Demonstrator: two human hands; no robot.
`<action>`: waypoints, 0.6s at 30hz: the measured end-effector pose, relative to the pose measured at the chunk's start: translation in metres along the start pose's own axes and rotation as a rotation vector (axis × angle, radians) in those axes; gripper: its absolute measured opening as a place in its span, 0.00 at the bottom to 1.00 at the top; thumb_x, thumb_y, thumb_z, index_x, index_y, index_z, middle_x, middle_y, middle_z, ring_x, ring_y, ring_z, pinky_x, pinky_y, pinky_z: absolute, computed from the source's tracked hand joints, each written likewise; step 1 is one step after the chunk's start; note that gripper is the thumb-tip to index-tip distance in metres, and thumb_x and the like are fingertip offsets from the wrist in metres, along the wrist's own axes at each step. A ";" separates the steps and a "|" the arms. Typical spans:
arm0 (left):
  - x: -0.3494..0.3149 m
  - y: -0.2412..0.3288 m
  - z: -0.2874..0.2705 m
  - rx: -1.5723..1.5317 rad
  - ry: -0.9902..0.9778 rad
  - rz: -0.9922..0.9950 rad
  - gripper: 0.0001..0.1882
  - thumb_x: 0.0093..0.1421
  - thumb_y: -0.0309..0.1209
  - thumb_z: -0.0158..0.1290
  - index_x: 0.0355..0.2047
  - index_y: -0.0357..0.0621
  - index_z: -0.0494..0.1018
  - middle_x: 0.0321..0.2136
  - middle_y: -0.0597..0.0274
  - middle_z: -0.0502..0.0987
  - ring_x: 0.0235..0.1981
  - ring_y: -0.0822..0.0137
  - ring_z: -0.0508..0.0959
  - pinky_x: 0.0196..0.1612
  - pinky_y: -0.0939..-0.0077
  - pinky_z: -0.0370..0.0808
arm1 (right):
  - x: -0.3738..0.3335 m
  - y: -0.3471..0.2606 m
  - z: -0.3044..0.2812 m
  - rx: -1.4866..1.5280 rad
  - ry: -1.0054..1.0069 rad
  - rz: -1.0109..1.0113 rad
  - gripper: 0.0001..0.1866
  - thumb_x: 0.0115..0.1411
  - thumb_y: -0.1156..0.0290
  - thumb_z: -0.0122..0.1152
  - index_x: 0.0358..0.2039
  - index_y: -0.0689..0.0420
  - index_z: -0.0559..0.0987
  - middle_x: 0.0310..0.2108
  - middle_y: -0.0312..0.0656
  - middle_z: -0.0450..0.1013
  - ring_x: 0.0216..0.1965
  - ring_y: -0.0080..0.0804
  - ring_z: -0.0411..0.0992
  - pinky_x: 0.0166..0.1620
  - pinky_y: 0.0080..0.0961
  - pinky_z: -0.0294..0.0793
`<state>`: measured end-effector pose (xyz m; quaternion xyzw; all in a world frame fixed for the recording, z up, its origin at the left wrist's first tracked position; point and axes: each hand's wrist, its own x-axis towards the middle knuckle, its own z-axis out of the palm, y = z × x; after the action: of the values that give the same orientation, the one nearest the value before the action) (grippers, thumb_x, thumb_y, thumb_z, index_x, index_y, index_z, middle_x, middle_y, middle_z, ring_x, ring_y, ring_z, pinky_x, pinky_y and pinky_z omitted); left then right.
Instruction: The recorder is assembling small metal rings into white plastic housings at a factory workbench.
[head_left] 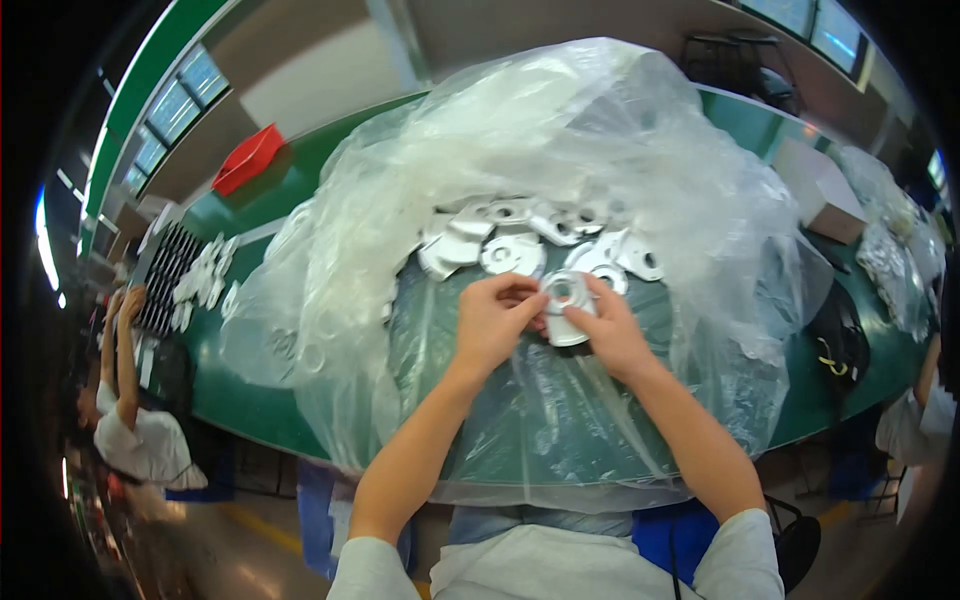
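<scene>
Between my two hands, above the plastic-covered table, is a white moulded part (562, 328) with a round ring at its top and a wider curved lower end. My left hand (497, 318) pinches its left side near the ring, fingers curled. On the other side my right hand (612, 325) grips it, thumb across the front. Just beyond my hands lies a heap of similar white parts (512, 256), some with round holes, inside a large clear plastic bag (540, 130) spread open toward me.
Green table (250, 395) extends to both sides. A red tray (248, 160) sits at the far left, near a black slotted rack (168, 275) and white pieces (205, 272). At right are a white box (818, 190), a black bag (838, 335) and clear bags (895, 260). Another person (140, 430) works at left.
</scene>
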<state>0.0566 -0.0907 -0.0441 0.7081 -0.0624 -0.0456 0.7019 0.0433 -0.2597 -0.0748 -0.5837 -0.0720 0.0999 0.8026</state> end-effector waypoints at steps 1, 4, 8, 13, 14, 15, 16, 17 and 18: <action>0.002 -0.007 0.001 0.057 -0.018 0.042 0.09 0.53 0.22 0.56 0.34 0.30 0.74 0.24 0.58 0.77 0.24 0.72 0.78 0.27 0.80 0.76 | 0.000 0.008 -0.007 -0.118 0.054 -0.040 0.24 0.57 0.75 0.53 0.55 0.63 0.64 0.44 0.44 0.71 0.43 0.30 0.72 0.47 0.25 0.72; 0.006 -0.017 0.000 0.126 -0.008 0.079 0.09 0.51 0.22 0.55 0.34 0.32 0.74 0.26 0.59 0.77 0.24 0.72 0.77 0.28 0.80 0.75 | 0.002 0.027 -0.020 -0.738 0.079 -0.235 0.28 0.61 0.59 0.51 0.58 0.58 0.62 0.54 0.53 0.62 0.57 0.47 0.59 0.58 0.37 0.59; 0.003 -0.009 -0.027 0.330 0.045 0.208 0.17 0.50 0.20 0.55 0.43 0.35 0.71 0.27 0.64 0.73 0.27 0.75 0.73 0.30 0.82 0.72 | 0.030 0.045 0.005 -0.465 -0.001 -0.413 0.30 0.56 0.65 0.54 0.58 0.60 0.61 0.54 0.53 0.62 0.58 0.43 0.60 0.60 0.32 0.57; 0.023 -0.036 -0.039 0.238 -0.089 0.134 0.13 0.60 0.28 0.50 0.43 0.33 0.71 0.30 0.65 0.74 0.27 0.76 0.73 0.27 0.84 0.70 | 0.018 0.021 0.001 -0.235 0.023 -0.399 0.35 0.49 0.77 0.51 0.59 0.62 0.57 0.50 0.52 0.64 0.54 0.39 0.63 0.56 0.29 0.60; 0.024 -0.040 -0.041 0.193 -0.075 0.120 0.13 0.61 0.30 0.49 0.41 0.33 0.71 0.30 0.65 0.74 0.26 0.77 0.72 0.26 0.84 0.70 | 0.016 0.016 0.001 -0.253 0.005 -0.386 0.34 0.49 0.77 0.52 0.59 0.62 0.58 0.50 0.52 0.65 0.53 0.39 0.64 0.56 0.29 0.61; 0.025 -0.042 -0.038 0.147 -0.067 0.108 0.13 0.62 0.32 0.48 0.40 0.34 0.71 0.29 0.65 0.74 0.24 0.77 0.72 0.26 0.84 0.70 | 0.011 0.011 -0.001 -0.272 -0.008 -0.375 0.33 0.49 0.77 0.52 0.58 0.63 0.58 0.49 0.53 0.65 0.53 0.39 0.64 0.56 0.29 0.61; 0.029 -0.049 -0.045 0.079 -0.066 0.103 0.13 0.63 0.34 0.47 0.38 0.34 0.71 0.28 0.65 0.74 0.24 0.77 0.72 0.25 0.84 0.70 | 0.010 0.008 0.001 -0.217 -0.050 -0.298 0.31 0.49 0.78 0.51 0.56 0.64 0.60 0.48 0.53 0.66 0.53 0.40 0.64 0.55 0.28 0.62; 0.036 -0.056 -0.051 0.012 -0.062 0.098 0.15 0.64 0.36 0.46 0.37 0.35 0.71 0.28 0.65 0.74 0.23 0.77 0.72 0.24 0.84 0.69 | 0.011 0.005 0.001 -0.171 -0.114 -0.283 0.30 0.49 0.78 0.51 0.56 0.64 0.61 0.49 0.54 0.66 0.53 0.40 0.64 0.55 0.28 0.61; 0.029 -0.046 -0.034 -0.098 -0.030 0.042 0.16 0.65 0.39 0.45 0.34 0.37 0.71 0.25 0.67 0.73 0.22 0.78 0.70 0.22 0.86 0.66 | 0.010 0.002 0.000 -0.123 -0.175 -0.261 0.30 0.50 0.79 0.51 0.56 0.64 0.62 0.50 0.54 0.65 0.54 0.41 0.64 0.56 0.28 0.61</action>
<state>0.0918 -0.0611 -0.0889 0.6706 -0.0857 -0.0444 0.7355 0.0524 -0.2565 -0.0769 -0.6064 -0.2228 0.0407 0.7622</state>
